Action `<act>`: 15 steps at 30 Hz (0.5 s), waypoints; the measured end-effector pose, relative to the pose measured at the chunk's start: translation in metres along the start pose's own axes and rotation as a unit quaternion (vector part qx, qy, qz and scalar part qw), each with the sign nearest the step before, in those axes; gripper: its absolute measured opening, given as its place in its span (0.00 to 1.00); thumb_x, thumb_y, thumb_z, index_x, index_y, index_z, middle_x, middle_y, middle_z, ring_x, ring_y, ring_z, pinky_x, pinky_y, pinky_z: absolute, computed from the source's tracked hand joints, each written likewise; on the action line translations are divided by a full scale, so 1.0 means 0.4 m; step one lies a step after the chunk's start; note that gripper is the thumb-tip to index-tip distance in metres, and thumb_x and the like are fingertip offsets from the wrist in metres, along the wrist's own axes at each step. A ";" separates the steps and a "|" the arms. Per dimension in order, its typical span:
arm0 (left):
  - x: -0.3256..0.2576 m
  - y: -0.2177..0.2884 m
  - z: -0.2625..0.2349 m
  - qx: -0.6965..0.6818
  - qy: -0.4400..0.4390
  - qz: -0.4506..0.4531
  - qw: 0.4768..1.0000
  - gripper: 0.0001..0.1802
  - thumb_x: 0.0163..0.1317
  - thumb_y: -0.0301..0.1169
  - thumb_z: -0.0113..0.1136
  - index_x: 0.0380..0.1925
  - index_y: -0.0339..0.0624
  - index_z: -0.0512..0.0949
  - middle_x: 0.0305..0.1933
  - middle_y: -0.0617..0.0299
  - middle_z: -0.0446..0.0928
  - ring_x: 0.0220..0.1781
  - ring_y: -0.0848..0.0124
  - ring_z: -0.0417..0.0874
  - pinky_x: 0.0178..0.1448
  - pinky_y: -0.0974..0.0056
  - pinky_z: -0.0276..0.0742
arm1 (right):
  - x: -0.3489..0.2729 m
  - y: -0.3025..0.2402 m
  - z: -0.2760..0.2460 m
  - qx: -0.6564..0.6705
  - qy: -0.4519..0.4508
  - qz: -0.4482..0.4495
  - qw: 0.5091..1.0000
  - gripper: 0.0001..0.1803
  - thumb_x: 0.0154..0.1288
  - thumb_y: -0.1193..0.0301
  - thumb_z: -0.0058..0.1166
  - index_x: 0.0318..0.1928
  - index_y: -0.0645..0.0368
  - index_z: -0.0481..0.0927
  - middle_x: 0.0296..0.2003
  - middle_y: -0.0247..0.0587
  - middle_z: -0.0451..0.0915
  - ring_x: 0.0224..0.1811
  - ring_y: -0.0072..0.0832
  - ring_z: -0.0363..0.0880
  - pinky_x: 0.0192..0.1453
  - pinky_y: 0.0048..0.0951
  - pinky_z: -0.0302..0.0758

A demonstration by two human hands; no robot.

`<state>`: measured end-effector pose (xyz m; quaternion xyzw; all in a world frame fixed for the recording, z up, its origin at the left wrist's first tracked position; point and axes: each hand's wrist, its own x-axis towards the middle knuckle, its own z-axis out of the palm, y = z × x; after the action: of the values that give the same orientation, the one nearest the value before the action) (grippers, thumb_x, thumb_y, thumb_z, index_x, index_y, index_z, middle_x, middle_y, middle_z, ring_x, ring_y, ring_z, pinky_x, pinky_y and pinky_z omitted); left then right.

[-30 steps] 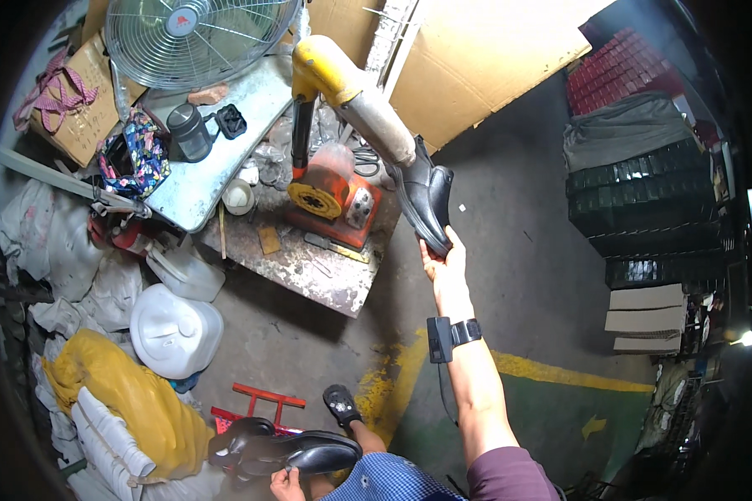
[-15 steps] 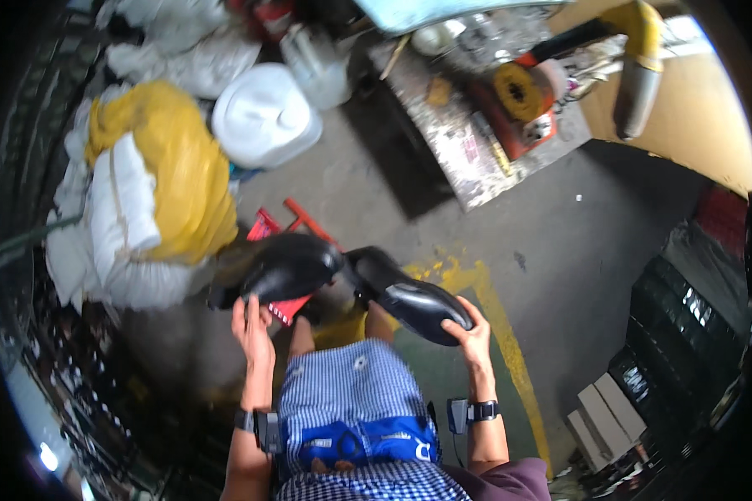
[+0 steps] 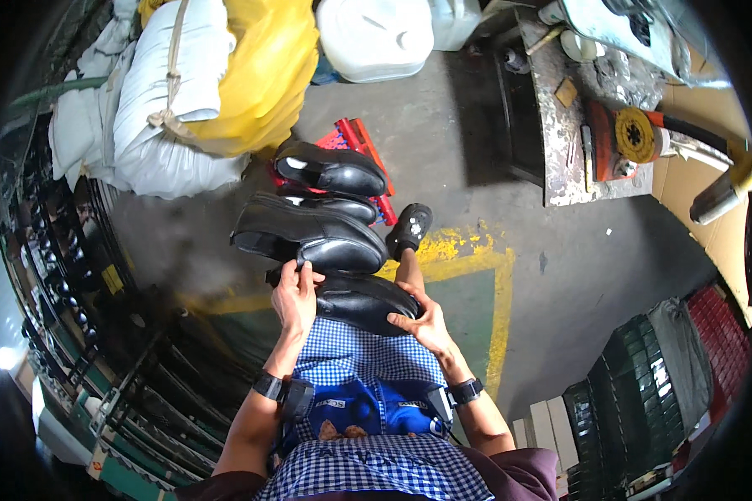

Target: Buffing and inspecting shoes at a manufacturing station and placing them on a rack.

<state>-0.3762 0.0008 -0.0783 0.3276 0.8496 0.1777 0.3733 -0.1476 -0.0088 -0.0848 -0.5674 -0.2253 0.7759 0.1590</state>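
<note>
My right hand (image 3: 424,321) grips the toe end of a glossy black shoe (image 3: 363,304), which lies crosswise above my apron. My left hand (image 3: 296,292) is closed, thumb and fingertips at the lower edge of a larger-looking black shoe (image 3: 305,234) just beyond it. The heel end of the nearer shoe lies beside my left fingers; whether they touch it too, I cannot tell. Farther off, another black shoe (image 3: 334,169) rests on a red rack-like stand (image 3: 349,134). Between these a further black shoe (image 3: 342,206) shows only in part.
White and yellow sacks (image 3: 175,92) are piled at the far left, beside a white plastic jug (image 3: 374,37). A stained workbench (image 3: 560,150) stands at the far right. Racks (image 3: 142,417) line the left; green crates (image 3: 622,392) and pale boxes (image 3: 551,430) are at the right.
My hands have come closer together, and the two shoes, spread apart before, now lie side by side. The view has shifted, bringing the shoe on the red stand into clear sight.
</note>
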 end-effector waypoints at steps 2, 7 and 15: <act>0.010 -0.022 -0.040 0.021 -0.019 -0.020 0.999 0.12 0.63 0.35 0.46 0.36 0.36 0.68 0.20 0.61 0.78 0.20 0.75 0.77 0.27 0.72 0.70 | 0.010 0.000 0.046 -0.001 -0.019 0.032 0.999 0.34 0.44 0.73 0.66 0.53 0.65 0.67 0.44 0.41 0.74 0.47 0.25 0.71 0.54 0.24 0.65; -0.008 -0.133 -0.111 -0.103 -0.014 -0.052 0.993 0.11 0.65 0.34 0.41 0.36 0.35 0.64 0.22 0.59 0.78 0.19 0.79 0.69 0.27 0.73 0.64 | 0.046 0.030 0.179 -0.043 -0.055 0.019 0.997 0.34 0.48 0.71 0.64 0.55 0.65 0.63 0.44 0.42 0.74 0.46 0.26 0.72 0.51 0.23 0.68; 0.030 -0.347 -0.225 -0.214 0.124 -0.089 0.965 0.08 0.63 0.30 0.48 0.32 0.35 0.67 0.13 0.64 0.70 0.15 0.81 0.69 0.24 0.75 0.63 | 0.361 0.023 0.278 -0.527 0.011 -0.188 0.829 0.33 0.51 0.57 0.56 0.55 0.62 0.65 0.52 0.50 0.68 0.56 0.42 0.64 0.59 0.36 0.60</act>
<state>-0.5088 -0.0963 -0.1011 0.1383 0.8573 0.3602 0.3407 -0.2976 0.0372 -0.1780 -0.5205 -0.7004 0.4879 -0.0188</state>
